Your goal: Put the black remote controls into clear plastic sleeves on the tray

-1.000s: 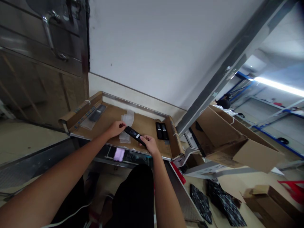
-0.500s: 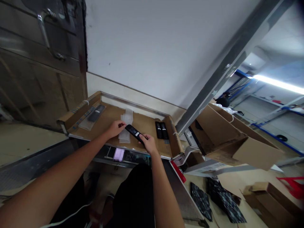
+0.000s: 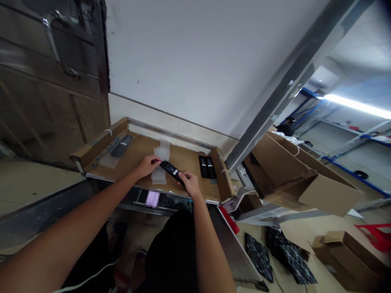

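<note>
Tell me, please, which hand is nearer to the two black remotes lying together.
Right: the right hand is left of the two black remotes; the left hand is farther left.

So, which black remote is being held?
The middle remote, in the right hand; the pair at right and the left one, in plastic, rest on cardboard.

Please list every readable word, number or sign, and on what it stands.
No text is readable.
Held black device, white label: too small.
Two black devices at right, white labels: too small.
Bagged black device at left, white label: too blurred.
Cardboard lining, blue markings: too blurred.
</note>
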A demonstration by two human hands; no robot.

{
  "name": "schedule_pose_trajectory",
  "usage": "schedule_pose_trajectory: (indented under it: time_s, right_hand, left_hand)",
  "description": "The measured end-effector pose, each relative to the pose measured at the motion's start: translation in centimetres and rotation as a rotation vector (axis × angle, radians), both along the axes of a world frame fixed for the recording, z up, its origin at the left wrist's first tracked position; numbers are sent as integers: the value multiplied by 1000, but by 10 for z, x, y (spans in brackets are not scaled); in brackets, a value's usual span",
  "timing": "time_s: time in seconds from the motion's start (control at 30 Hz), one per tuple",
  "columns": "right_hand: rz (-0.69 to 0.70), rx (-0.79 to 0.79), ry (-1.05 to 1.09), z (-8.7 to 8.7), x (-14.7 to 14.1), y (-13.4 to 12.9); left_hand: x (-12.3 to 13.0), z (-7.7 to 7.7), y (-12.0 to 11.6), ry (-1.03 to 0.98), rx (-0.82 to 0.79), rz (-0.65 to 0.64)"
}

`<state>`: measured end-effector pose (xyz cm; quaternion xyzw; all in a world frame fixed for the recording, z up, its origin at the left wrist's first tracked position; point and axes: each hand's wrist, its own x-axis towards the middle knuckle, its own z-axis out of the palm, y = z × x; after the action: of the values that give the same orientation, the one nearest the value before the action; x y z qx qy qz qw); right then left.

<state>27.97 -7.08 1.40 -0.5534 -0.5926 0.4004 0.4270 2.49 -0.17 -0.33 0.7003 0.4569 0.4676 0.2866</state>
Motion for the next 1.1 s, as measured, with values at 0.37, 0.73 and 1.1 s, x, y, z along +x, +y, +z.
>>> schedule_pose_trajectory:
  time_s: [0.37, 0.73, 1.1]
  right_hand:
    - [-70, 12, -10, 0, -9, 2]
    - [113, -20, 94, -6, -25, 0]
    - [137, 18, 133, -12, -40, 9]
  left_hand:
    - [4, 0, -2, -40, -41, -25]
    - [5, 1, -2, -35, -41, -21]
    - [4, 5, -6, 5, -36, -154]
